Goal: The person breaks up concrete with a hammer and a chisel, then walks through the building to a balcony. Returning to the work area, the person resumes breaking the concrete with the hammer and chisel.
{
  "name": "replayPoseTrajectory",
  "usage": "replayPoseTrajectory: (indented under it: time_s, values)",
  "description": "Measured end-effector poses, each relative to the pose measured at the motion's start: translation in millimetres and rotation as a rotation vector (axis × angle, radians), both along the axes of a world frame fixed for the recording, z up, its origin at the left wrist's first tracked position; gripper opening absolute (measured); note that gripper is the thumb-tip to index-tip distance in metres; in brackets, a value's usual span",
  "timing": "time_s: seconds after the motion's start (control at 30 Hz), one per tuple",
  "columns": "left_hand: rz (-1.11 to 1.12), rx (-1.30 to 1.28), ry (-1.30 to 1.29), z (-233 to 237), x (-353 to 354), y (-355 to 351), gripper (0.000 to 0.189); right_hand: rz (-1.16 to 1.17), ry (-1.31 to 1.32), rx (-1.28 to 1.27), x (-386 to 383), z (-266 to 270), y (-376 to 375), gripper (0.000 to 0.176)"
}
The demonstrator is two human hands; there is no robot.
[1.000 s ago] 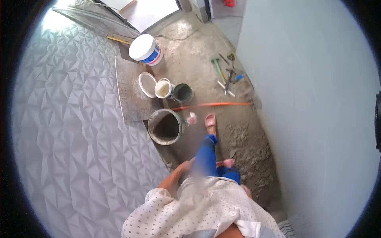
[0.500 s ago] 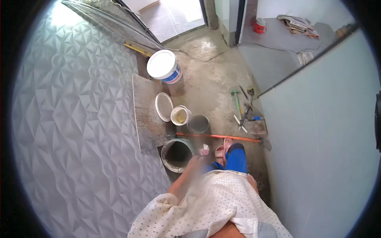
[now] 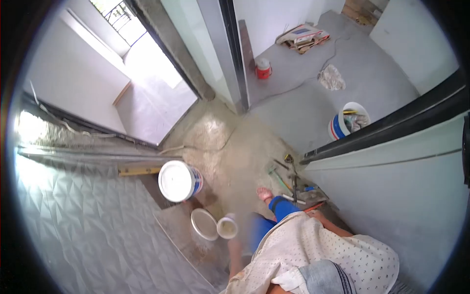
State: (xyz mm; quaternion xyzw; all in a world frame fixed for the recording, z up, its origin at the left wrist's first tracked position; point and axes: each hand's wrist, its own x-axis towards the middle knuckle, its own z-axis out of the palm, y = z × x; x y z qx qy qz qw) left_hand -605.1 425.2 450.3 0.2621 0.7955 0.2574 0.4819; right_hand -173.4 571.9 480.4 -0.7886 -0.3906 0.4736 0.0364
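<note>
My left hand (image 3: 235,246) hangs low and blurred, just below a small white bucket (image 3: 227,227); its fingers are smeared and I see nothing held in it. On the other side, my right hand (image 3: 318,216) is down beside my blue trouser leg, close to the orange handle (image 3: 315,207) on the floor. How its fingers are set cannot be made out. A round white lid (image 3: 204,224) leans by the small bucket. Beyond it stands a large lidded white bucket (image 3: 177,181). My foot (image 3: 265,193) in a pink sandal is forward on the concrete floor.
Hand tools lie along the right wall, among them a green-handled tool (image 3: 279,177) and a hammer-like tool (image 3: 294,183). Through the doorway are a white bucket (image 3: 339,128), a red container (image 3: 263,70) and a crumpled bag (image 3: 332,78). A cable (image 3: 215,148) crosses the floor.
My view has swung to the right, showing more of the doorway and room. One foot has stepped forward toward the tools. The large dark bucket no longer shows clearly.
</note>
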Motion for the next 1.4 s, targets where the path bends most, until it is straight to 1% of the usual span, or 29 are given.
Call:
replayPoseTrajectory:
  time_s: [0.03, 0.07, 0.1, 0.2, 0.23, 0.27, 0.37, 0.47, 0.57, 0.6, 0.63, 0.7, 0.73, 0.77, 0.8, 0.83, 0.9, 0.97, 1.0, 1.03, 1.07, 1.1, 1.13, 1.23, 1.4]
  values:
    - [-0.008, 0.068, 0.005, 1.9, -11.4, 27.9, 0.04, -0.01, -0.018, 0.002, -5.8, 2.8, 13.3, 0.05]
    - [-0.006, 0.023, -0.002, 4.8, -24.6, 55.5, 0.04, -0.025, -0.031, -0.004, -8.1, 7.0, 23.7, 0.049]
    - [0.032, -0.029, -0.041, 22.2, -33.7, 90.8, 0.039, -0.036, -0.037, 0.005, -15.7, 7.7, 36.8, 0.049]
    - [0.097, -0.074, -0.106, 110.2, -46.7, 187.8, 0.038, -0.055, -0.055, 0.004, -38.3, 2.8, 68.9, 0.047]
    - [0.058, -0.111, -0.136, 94.8, -65.1, 202.4, 0.03, -0.058, -0.059, 0.002, -47.8, -0.4, 79.0, 0.046]
    - [0.024, -0.119, -0.134, 88.7, -78.3, 215.5, 0.03, -0.066, -0.06, 0.006, -57.3, -4.8, 90.3, 0.046]
    - [-0.126, -0.09, -0.015, 72.9, -118.4, 266.2, 0.03, -0.089, -0.057, 0.023, -87.0, -16.8, 118.5, 0.044]
    - [-0.329, -0.059, 0.09, 52.3, -165.1, 331.3, 0.03, -0.15, -0.093, 0.06, -116.6, -21.5, 134.2, 0.042]
    - [-0.46, -0.015, 0.17, 50.8, -210.6, 398.1, 0.031, -0.163, -0.124, 0.073, -136.9, -40.4, 131.4, 0.04]
    - [-0.492, 0.011, 0.197, 53.5, -221.0, 421.6, 0.031, -0.139, -0.131, 0.09, -137.6, -59.2, 129.5, 0.04]
    - [-0.51, 0.057, 0.212, 56.9, -233.2, 444.3, 0.032, -0.332, -0.075, 0.039, -166.2, 14.7, 154.4, 0.046]
    - [-0.544, 0.151, 0.213, 60.1, -249.3, 492.7, 0.033, -0.284, -0.112, 0.11, -189.7, 34.0, 165.1, 0.046]
    - [-0.525, 0.166, 0.134, 67.8, -252.3, 509.4, 0.035, -0.245, -0.134, 0.148, -195.2, 44.3, 173.1, 0.046]
    - [-0.481, 0.181, 0.056, 94.4, -245.2, 535.9, 0.039, -0.289, -0.172, 0.147, -204.2, 27.7, 164.7, 0.043]
    - [-0.386, 0.127, -0.077, 117.7, -235.4, 558.6, 0.041, -0.278, -0.207, 0.154, -203.3, 12.4, 164.6, 0.039]
    - [-0.251, 0.09, -0.209, 129.9, -234.5, 562.3, 0.043, -0.267, -0.242, 0.161, -202.6, -5.0, 161.4, 0.036]
    - [-0.479, 0.166, -0.073, 58.1, -246.6, 557.5, 0.046, -0.209, -0.273, 0.16, -181.2, -6.3, 194.9, 0.036]
    - [-0.264, 0.095, -0.392, 61.8, -218.9, 547.9, 0.047, -0.153, -0.292, 0.143, -173.8, 6.9, 232.1, 0.036]
    - [-0.67, 0.553, -0.005, 29.8, -211.6, 538.6, 0.046, -0.13, -0.301, 0.131, -173.9, 14.5, 247.4, 0.036]
    - [-0.815, 1.02, 0.615, 15.3, -204.1, 533.6, 0.046, -0.125, -0.304, 0.121, -176.6, 21.1, 259.5, 0.036]
    - [-0.924, 0.853, 0.502, -0.3, -174.8, 521.6, 0.044, -0.116, -0.308, 0.114, -175.1, 25.0, 267.0, 0.036]
    - [-0.982, 0.601, 0.311, 9.1, -147.6, 518.2, 0.043, -0.111, -0.307, 0.112, -175.1, 28.3, 274.0, 0.035]
    - [-1.007, 0.434, 0.197, 13.6, -132.2, 514.6, 0.042, -0.106, -0.31, 0.11, -174.5, 32.1, 279.0, 0.035]
    - [-1.044, 0.342, 0.143, 15.1, -120.0, 506.0, 0.037, -0.09, -0.313, 0.111, -173.8, 37.9, 288.2, 0.035]
    - [-1.063, 0.338, 0.153, 13.6, -126.3, 515.4, 0.032, -0.067, -0.313, 0.113, -173.8, 42.1, 298.4, 0.034]
